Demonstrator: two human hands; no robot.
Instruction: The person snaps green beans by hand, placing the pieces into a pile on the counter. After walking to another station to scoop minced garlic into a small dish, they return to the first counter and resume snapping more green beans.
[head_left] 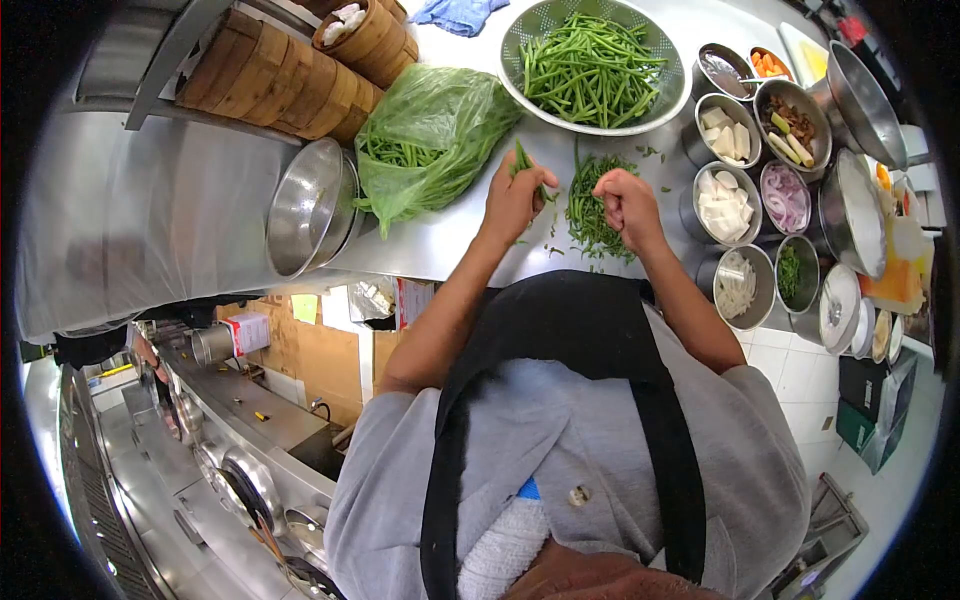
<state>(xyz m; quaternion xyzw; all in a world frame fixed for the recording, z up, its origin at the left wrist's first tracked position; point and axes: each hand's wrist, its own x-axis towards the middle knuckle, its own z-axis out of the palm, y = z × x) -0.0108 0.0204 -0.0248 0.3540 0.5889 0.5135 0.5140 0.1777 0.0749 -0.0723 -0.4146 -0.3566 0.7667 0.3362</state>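
Observation:
My left hand (512, 198) is closed around a few green beans (521, 158), whose ends stick out past the fingers. Just to its right, my right hand (629, 208) is curled with fingertips pressed together; whatever is in them, if anything, is hidden. A pile of small green bean trimmings (590, 225) lies on the steel counter (400, 255) between and under the hands. Beyond them stands a perforated metal colander (508, 62) full of green beans. Left of my left hand sits a green plastic bag (440, 120) with more beans inside.
Metal bowls (300, 215) lean beside the bag, near stacked bamboo steamers (270, 80). At right stand several metal containers, with white pieces (725, 205), sliced onion (785, 195) and chopped greens (789, 275). A blue cloth (458, 14) lies at the back.

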